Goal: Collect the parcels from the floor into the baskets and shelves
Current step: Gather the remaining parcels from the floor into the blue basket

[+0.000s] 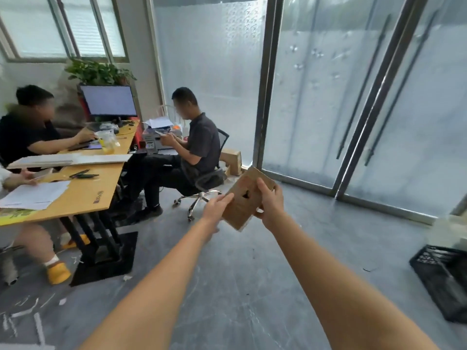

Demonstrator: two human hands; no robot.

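Observation:
A flat brown cardboard parcel (245, 198) with a dark mark on its face is held up in the air ahead of me, tilted, above the grey floor. My right hand (271, 202) grips its right edge, thumb on the front face and fingers curled behind. My left hand (218, 205) touches the parcel's left edge with its fingers stretched out along it. A black plastic basket (441, 276) stands on the floor at the right edge of the view, apart from both hands.
People sit at a wooden desk (83, 195) on the left, one on a wheeled office chair (204, 188). Glass sliding doors (353, 102) fill the back right. A cardboard box (231, 160) lies by the door frame. Paper scraps litter the floor at lower left.

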